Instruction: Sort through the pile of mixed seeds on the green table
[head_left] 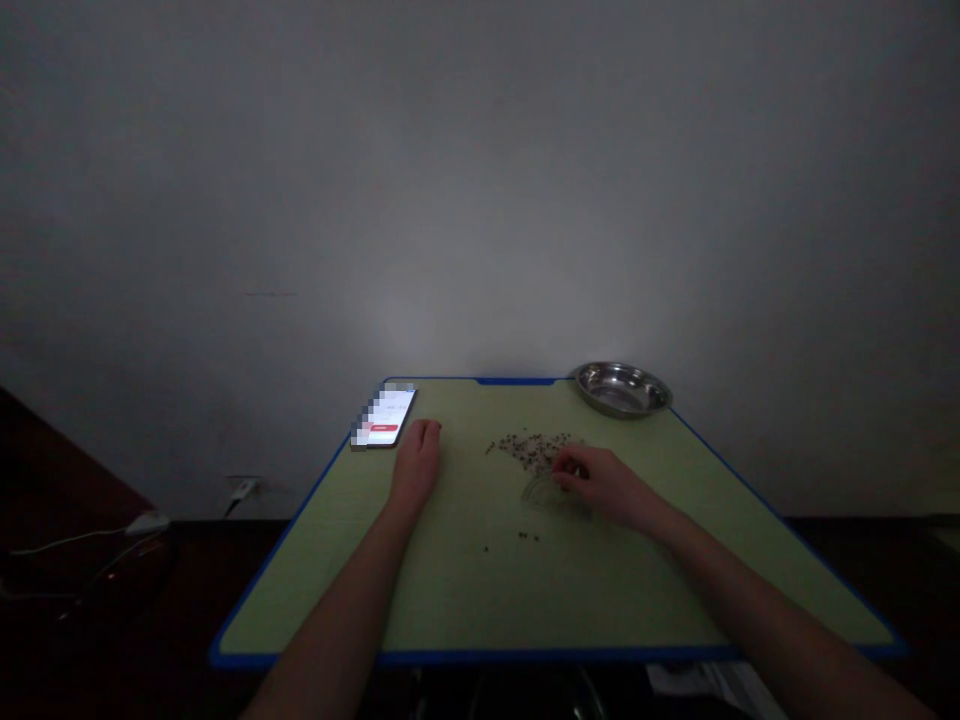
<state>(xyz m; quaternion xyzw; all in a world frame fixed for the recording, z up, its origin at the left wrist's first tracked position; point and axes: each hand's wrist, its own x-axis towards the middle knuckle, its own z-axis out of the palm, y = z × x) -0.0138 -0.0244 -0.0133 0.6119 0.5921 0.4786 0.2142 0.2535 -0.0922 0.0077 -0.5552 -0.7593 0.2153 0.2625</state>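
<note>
Many small dark bead-like pieces lie scattered in a loose patch on the green tabletop. My right hand is at the near right edge of this patch, with its thumb and fingers pinched together. Whatever the pinch holds, if anything, is too small to make out. A clear, curved, see-through object lies under and beside these fingers, partly hidden by them. To the left of the patch, my left hand rests on the table with its fingers curled closed, and the inside of it is hidden.
A lit phone lies at the far left of the table, just beyond my left hand. At the far right corner stands a shiny metal bowl. Several stray dark pieces lie nearer to me. A pale wall rises behind the table.
</note>
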